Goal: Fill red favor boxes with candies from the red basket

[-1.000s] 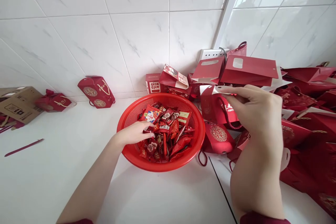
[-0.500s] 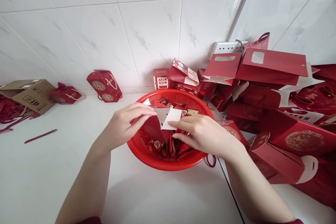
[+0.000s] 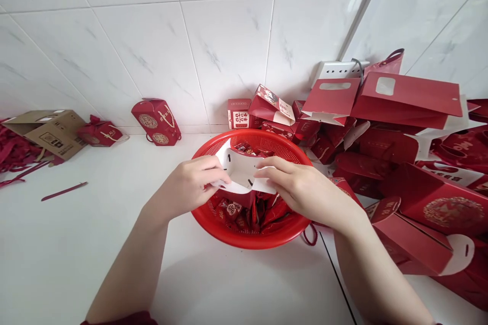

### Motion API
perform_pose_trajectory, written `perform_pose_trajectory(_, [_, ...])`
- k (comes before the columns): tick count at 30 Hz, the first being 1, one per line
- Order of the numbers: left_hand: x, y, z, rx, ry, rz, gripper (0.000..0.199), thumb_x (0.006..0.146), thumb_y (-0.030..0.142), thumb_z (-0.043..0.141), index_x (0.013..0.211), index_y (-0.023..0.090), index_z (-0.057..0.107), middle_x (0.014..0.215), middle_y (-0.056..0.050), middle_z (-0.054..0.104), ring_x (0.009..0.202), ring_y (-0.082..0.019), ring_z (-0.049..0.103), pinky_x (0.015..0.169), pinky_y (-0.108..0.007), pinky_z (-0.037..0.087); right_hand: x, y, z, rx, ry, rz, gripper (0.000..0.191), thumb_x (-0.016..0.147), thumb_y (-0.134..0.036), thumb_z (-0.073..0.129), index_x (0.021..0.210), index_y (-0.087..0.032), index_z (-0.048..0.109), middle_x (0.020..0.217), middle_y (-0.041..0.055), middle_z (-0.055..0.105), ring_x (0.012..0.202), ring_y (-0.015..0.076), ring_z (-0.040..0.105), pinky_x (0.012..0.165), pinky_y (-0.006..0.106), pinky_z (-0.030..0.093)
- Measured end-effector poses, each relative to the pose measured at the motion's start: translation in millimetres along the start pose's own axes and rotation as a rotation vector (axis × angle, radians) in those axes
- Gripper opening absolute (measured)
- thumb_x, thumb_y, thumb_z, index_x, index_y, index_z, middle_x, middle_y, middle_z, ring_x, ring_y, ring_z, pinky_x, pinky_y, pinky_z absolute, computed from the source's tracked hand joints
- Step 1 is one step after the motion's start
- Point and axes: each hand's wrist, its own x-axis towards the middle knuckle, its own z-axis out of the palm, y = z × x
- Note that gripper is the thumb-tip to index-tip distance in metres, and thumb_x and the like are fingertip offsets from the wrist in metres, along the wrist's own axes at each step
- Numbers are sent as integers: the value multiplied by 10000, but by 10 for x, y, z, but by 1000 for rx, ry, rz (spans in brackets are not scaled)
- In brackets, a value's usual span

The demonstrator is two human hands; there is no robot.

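Red card box [image 3: 239, 170], pale inside, is held top-up over the basket, in front of us. Can't tell whether its base touches what lies below.

Grip: our left hand [image 3: 194, 183] pinches the white flap on its side, fingertips over the edge; our right hand [image 3: 299, 183] has the opposite flap between thumb and fingers. Neither thumb shows well.

Step in hand, as we read it: spreading the top flaps so the mouth gapes. Next move calls for keeping the flaps folded out and the walls square, with a light pinch; thin card could crease or tear at the dark slots.

Around it: red plastic basket [image 3: 251, 242], perforated, with shiny wrapped packets [image 3: 274, 213] under and beside the box. Red cord loop [image 3: 311, 236] lies just beside the rim.

Surface: smooth white counter [image 3: 244, 287], dark seam on our right. Heap of red boxes [image 3: 412, 236] that side, some tipped. On our left: upright red box [image 3: 156, 122], small red box [image 3: 99, 132], brown carton [image 3: 59, 139], loose dark-red strip [image 3: 64, 191].

Room: marbled white wall tiles [image 3: 229, 35], power strip [image 3: 339, 68] against them, behind the heap.
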Motion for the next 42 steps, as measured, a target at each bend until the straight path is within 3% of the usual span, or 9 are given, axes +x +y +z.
perform_pose_trajectory(4, [-11,27,57,85,82,89,340,860,10,469,894,254,702,852,18,653,715,-96,578,606,-235,408,-3,49,-8,58,-96,-2,410,985,-56,412,1288,-259,598,1164,54,693,949,192,681,766,313,529])
perform_pose_trajectory(7, [2,74,16,0,-85,2,167,915,191,551,960,257,697,987,3,708,811,-129,651,682,-244,476,18,78,19,86,-114,40,276,997,-97,452,1117,-236,657,1091,46,694,915,181,674,755,297,509])
perform_pose_trajectory(10, [40,136,-25,-146,-256,-142,214,962,364,517,1053,256,678,1018,-17,733,853,-184,690,746,-286,527,52,100,75,104,-107,6,205,1011,-142,473,1014,-219,662,985,36,685,853,164,653,712,277,473])
perform_pose_trajectory(15, [102,167,32,-139,-307,-201,247,984,335,500,1182,284,639,1094,0,725,962,-195,682,789,-294,533,74,148,132,49,-44,-66,215,1033,-174,446,992,-208,654,916,28,672,786,151,627,708,276,431])
perform_pose_trajectory(18, [101,133,84,-92,-196,-55,245,1003,232,479,1131,282,681,1102,15,736,1007,-167,678,905,-301,506,59,147,98,44,36,-100,183,1027,-176,463,1014,-208,642,930,31,683,798,154,629,705,279,422])
perform_pose_trajectory(23, [46,204,38,115,57,209,307,937,58,459,1000,247,692,950,13,762,908,-164,698,818,-323,518,16,42,5,-49,132,-192,217,1028,-148,438,994,-195,646,926,43,706,811,156,639,711,297,419])
perform_pose_trajectory(29, [54,421,-14,250,16,196,82,930,245,571,955,206,638,880,-20,707,855,-187,635,994,-426,464,1,-56,26,-156,217,-236,239,1004,-78,438,1016,-181,653,961,38,739,771,142,642,696,301,437])
perform_pose_trajectory(35, [138,348,177,535,210,325,234,921,272,638,731,187,530,652,22,529,652,-149,469,649,-339,380,55,-77,85,-55,245,-191,193,1019,-193,481,1071,-179,666,1085,57,743,915,175,690,756,315,495])
perform_pose_trajectory(42, [198,420,363,622,208,379,77,828,124,619,792,180,579,721,17,560,690,-160,448,711,-364,379,35,-54,52,19,301,-33,199,1017,-163,454,1058,-161,649,1008,87,725,876,196,681,741,334,526])
